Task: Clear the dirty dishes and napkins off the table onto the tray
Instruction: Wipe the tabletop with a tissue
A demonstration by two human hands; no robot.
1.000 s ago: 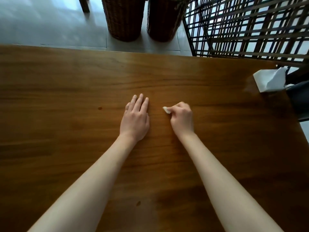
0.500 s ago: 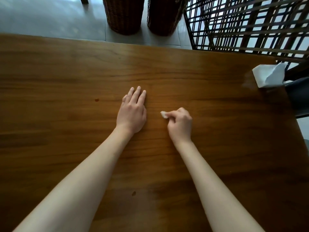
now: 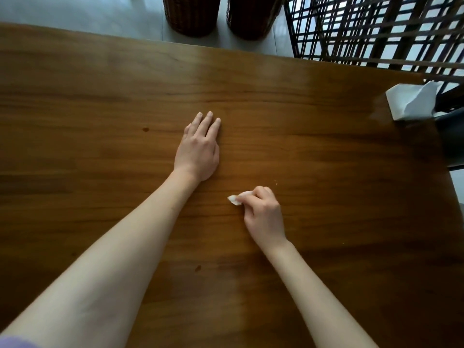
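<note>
From the head view, your right hand (image 3: 263,214) has its grip pinched on a small white napkin scrap (image 3: 234,200) low against the surface (image 3: 100,121); it looks light, soft and tearable, so keep pinching its bulk. Your left hand (image 3: 198,149) lies flat, fingers straight, holding nothing. A larger white napkin (image 3: 409,102) sits at the far right edge; no tray shows, nothing blocks you.

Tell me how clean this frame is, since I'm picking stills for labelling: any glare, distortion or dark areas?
Head view: a pale sheen lies across the far table; wide-angle bending curves its far edge; near corners fall dark; the right hand and its white scrap stay sharp, as does the flat left hand.
</note>
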